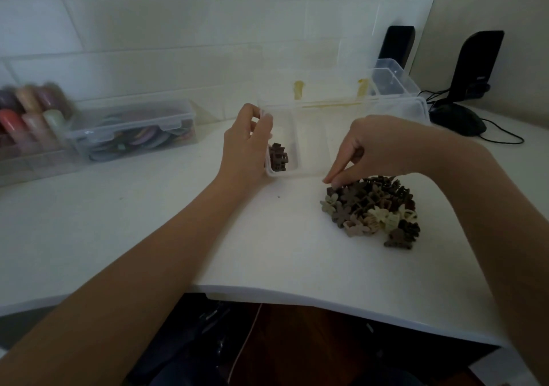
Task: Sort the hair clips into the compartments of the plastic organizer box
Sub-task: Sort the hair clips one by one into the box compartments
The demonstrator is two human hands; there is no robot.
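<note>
On desk — right hand (375,148) touching clip pile (372,210).

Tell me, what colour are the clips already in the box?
Dark brown clips, lying in the leftmost compartment of the clear organizer box; the head view shows them.

Left hand (246,145): bare; no ring, glove or watch is seen.
Right hand (377,151): bare; no ring or glove is seen.
Left forearm (142,267): uncovered from the wrist to the lower edge of the view; no sleeve is shown.
Right forearm (493,222): uncovered likewise; no sleeve or band is shown.
Fingernails: too small and blurred to be told.
Lap (190,350): dark clothing is made out below the table edge; its kind cannot be told.
</note>
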